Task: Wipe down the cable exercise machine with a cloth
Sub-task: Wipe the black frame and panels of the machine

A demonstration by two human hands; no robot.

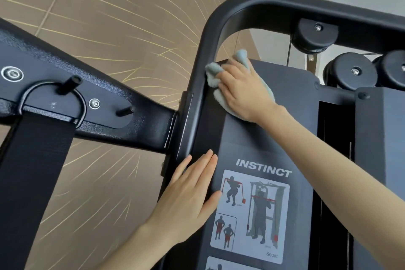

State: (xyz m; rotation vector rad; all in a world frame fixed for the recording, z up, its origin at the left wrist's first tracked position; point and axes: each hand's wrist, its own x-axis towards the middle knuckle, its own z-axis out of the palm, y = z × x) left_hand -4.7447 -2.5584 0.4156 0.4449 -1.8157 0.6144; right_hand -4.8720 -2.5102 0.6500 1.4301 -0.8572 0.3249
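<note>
Cloth, pale grey, lies flattened under the right hand at the top of the machine's grey panel, beside the black frame tube. The right arm reaches up, its grip spread with the fingers extended. Left hand rests flat lower down, fingers straight and together.

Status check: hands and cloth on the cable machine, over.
Right hand flat, pressing cloth on upper panel beside frame tube. Left hand flat on panel edge, lower down. No obstruction seen near cloth.
</note>
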